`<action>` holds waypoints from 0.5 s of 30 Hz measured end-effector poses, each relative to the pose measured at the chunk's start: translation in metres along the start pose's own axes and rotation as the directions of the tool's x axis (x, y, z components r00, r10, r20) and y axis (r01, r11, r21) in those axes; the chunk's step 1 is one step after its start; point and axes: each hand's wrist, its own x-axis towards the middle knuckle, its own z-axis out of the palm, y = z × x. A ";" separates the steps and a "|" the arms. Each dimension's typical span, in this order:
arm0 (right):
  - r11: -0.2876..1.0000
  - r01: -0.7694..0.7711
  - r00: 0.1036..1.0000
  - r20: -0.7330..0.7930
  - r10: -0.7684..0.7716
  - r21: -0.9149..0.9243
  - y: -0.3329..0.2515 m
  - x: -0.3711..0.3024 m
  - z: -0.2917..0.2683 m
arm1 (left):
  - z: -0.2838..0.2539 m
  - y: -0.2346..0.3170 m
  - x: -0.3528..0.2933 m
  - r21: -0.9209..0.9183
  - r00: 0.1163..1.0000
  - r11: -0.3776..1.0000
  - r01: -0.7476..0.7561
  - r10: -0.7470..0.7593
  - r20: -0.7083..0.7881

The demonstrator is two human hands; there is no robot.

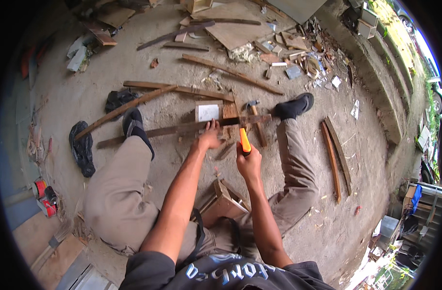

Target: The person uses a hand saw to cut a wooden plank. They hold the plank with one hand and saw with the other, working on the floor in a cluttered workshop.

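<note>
My right hand (249,162) is closed around the yellow-orange and black handle of a handsaw (244,139). Its thin blade points away from me and crosses a long dark wooden strip (172,129) near the strip's right part. My left hand (210,137) lies on this strip just left of the blade, fingers stretched out and slightly blurred. Under the strip, a light wooden block (229,111) shows beside a box-like piece with a white top (209,112). A claw hammer (258,126) lies right of the blade; the strip's right end passes by its handle.
My feet flank the work, the right shoe (305,102) near the strip's right end. Loose wooden strips (233,73) lie beyond, with another pair (336,159) at right. Black plastic bags (81,150) sit at left. Scrap and rubble (308,58) lie near concrete steps (375,92). A wooden box (223,203) stands between my legs.
</note>
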 end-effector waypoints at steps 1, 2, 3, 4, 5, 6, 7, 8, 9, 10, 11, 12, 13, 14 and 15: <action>1.000 -0.020 1.000 -0.021 0.020 0.001 0.009 -0.006 -0.007 | -0.007 0.011 -0.006 -0.087 1.000 0.996 -0.017 0.018 0.016; 0.999 -0.021 1.000 0.003 0.021 0.033 0.009 -0.020 -0.013 | -0.013 0.009 -0.009 -0.073 1.000 0.997 0.001 0.001 0.027; 0.998 -0.023 0.999 0.034 0.021 0.062 0.009 -0.045 -0.026 | -0.016 0.006 -0.010 -0.064 0.999 0.998 0.022 -0.020 0.039; 0.996 -0.075 0.996 0.055 0.073 0.044 0.005 -0.068 -0.040 | -0.010 0.005 -0.014 -0.054 0.997 0.998 0.038 -0.034 0.071; 0.996 -0.084 0.995 0.059 0.082 0.041 0.005 -0.091 -0.057 | -0.013 0.010 -0.014 -0.066 0.996 0.997 0.034 -0.029 0.086; 0.993 -0.114 0.992 0.057 0.113 0.011 -0.007 -0.109 -0.072 | -0.015 0.013 -0.014 -0.081 0.994 0.996 0.041 -0.033 0.104; 0.994 -0.105 0.994 0.040 0.104 0.004 -0.008 -0.124 -0.081 | -0.013 0.015 -0.014 -0.098 0.992 0.994 0.047 -0.035 0.120; 0.996 -0.084 0.996 0.028 0.084 0.006 -0.007 -0.122 -0.080 | -0.012 0.016 -0.013 -0.066 0.994 0.996 0.058 -0.051 0.102; 0.998 -0.062 0.998 0.015 0.062 0.007 -0.009 -0.118 -0.077 | -0.008 0.016 -0.012 -0.035 0.995 0.997 0.067 -0.064 0.081; 0.999 -0.040 0.999 0.003 0.040 0.008 -0.011 -0.112 -0.074 | -0.004 0.016 -0.011 -0.005 0.995 0.997 0.077 -0.077 0.061; 1.000 -0.005 0.999 -0.034 0.005 0.027 0.005 -0.091 -0.055 | 0.000 0.016 -0.010 0.011 0.994 0.996 0.090 -0.091 0.054; 0.998 -0.060 0.998 0.027 0.060 -0.015 0.004 -0.063 -0.044 | 0.002 0.016 -0.009 0.028 0.994 0.995 0.099 -0.100 0.048; 1.000 -0.012 1.000 -0.016 0.012 -0.021 0.009 -0.035 -0.030 | -0.001 0.023 -0.005 0.049 0.995 0.994 0.095 -0.097 0.037; 1.000 0.007 0.998 -0.065 -0.007 0.007 0.012 -0.016 -0.019 | -0.002 0.027 -0.004 0.039 0.996 0.996 0.082 -0.083 0.025; 1.000 -0.003 0.999 -0.055 0.003 0.002 0.013 -0.004 -0.013 | -0.003 0.028 -0.003 0.029 0.997 0.997 0.069 -0.070 0.012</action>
